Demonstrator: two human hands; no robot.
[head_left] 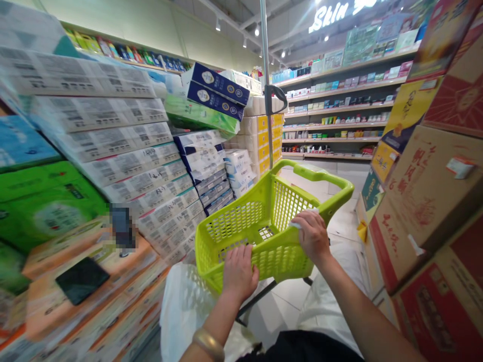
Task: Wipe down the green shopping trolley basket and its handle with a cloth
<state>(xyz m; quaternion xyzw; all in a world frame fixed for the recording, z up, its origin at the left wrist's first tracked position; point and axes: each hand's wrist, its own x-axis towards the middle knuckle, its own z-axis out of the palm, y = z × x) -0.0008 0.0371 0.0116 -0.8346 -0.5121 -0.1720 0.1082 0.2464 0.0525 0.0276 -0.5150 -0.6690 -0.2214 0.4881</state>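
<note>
A lime-green plastic shopping basket [234, 222] with slotted sides stands before me on a dark frame, its inside bare. My left hand [240, 274] is closed over the near rim, fingers hooked inward, with a gold bangle [209, 345] on the wrist. Further right, my right hand [312, 235] presses a small white cloth [296, 224] onto the rim near the corner. Only an edge of that cloth shows under the fingers; whether it is tissue or fabric I cannot tell. The basket's thick raised handle [341, 193] rises beyond this hand.
Stacked packs of tissue paper [124, 128] line the left. A dark flat device [82, 280] lies on orange packs, near a pixelated object [123, 226]. Cardboard cartons [426, 186] crowd the right. A metal pole [265, 55] rises behind the basket; product shelves [339, 108] stand at the back.
</note>
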